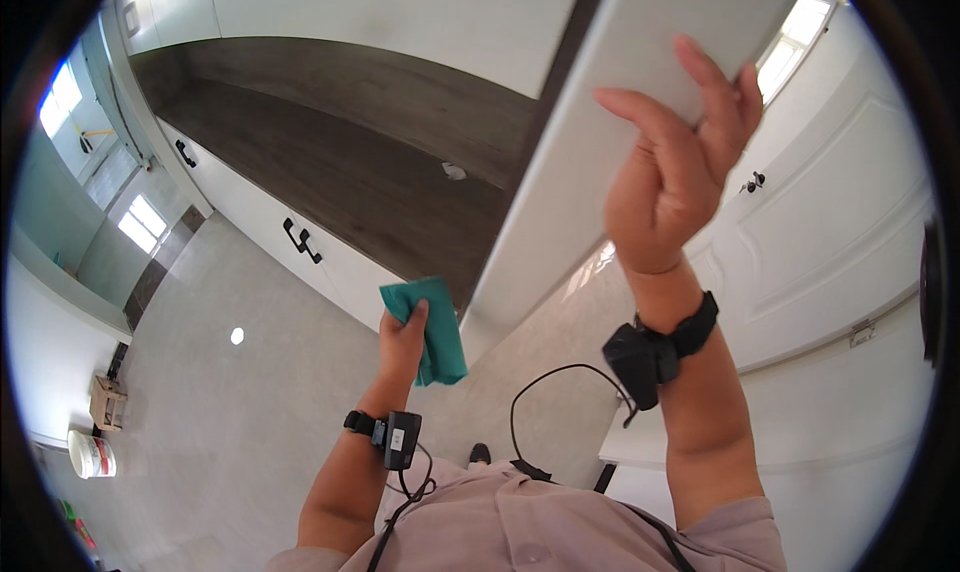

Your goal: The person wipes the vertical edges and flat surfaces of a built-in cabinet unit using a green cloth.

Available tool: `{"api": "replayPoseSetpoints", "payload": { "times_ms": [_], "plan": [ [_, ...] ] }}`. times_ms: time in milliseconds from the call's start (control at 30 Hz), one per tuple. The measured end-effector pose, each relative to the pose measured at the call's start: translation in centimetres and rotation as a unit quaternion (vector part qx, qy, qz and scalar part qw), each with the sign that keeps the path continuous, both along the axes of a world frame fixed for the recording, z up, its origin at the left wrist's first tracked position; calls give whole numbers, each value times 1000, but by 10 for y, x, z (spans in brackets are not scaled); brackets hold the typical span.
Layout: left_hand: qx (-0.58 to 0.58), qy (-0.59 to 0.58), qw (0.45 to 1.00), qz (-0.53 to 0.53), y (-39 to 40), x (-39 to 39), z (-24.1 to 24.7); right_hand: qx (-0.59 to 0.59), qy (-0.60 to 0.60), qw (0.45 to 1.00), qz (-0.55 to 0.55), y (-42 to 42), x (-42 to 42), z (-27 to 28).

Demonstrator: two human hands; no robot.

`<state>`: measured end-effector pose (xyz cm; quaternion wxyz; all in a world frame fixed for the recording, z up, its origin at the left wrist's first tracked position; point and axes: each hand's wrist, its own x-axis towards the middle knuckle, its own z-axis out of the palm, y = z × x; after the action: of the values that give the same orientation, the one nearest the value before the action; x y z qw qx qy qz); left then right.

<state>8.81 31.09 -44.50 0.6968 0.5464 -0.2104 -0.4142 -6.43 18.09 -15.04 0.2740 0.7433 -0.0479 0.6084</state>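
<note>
Folded in my left hand point(403, 345) is a green cloth point(442, 339), pinched under the thumb near the front edge of a cabinet's open niche. My right hand point(675, 152) is raised in front of the white end panel point(540, 189) of the cabinet, fingers spread and nothing in them. Whether its fingertips touch the panel I cannot tell. Inside, the dark wood-grain shelf point(337, 167) carries a small white scrap point(454, 171) toward its right end. White cabinet doors point(255, 204) with black handles point(302, 240) run below the niche.
To the right stands a white panelled door point(817, 197) with a lever handle and keys point(753, 183). A white bucket point(92, 454) and a small wooden stool point(109, 403) are by the left wall on the grey floor point(285, 392). Black cables point(517, 392) hang from both wrist devices.
</note>
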Motion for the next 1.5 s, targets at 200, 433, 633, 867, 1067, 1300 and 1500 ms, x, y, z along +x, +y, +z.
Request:
{"api": "replayPoseSetpoints", "payload": {
  "times_ms": [200, 433, 633, 867, 1067, 1300, 1500],
  "plan": [
    [-28, 202, 975, -90, -7, 47, 46, 0, 10, 998, -64, 5, -1, -1],
    [-36, 305, 934, -184, 21, 23, 39, -46, -2, 997, -65, 3, 1, 1],
    [-104, 280, 923, -241, 53, 55, 67, -29, -3, 998, -63, 10, 12, -4],
    [-126, 301, 925, -198, 112, 42, 83, 180, -13, 977, -117, 41, 11, -85],
    [-74, 237, 943, -223, 150, -15, 77, 856, -38, 462, 227, 177, -40, -249],
    [51, 225, 948, -220, 176, -112, 47, 851, -78, 478, 203, 268, -110, -253],
    [68, 184, 964, -178, 178, -132, 25, 890, -99, 397, 203, 282, -146, -266]
  ]
}}
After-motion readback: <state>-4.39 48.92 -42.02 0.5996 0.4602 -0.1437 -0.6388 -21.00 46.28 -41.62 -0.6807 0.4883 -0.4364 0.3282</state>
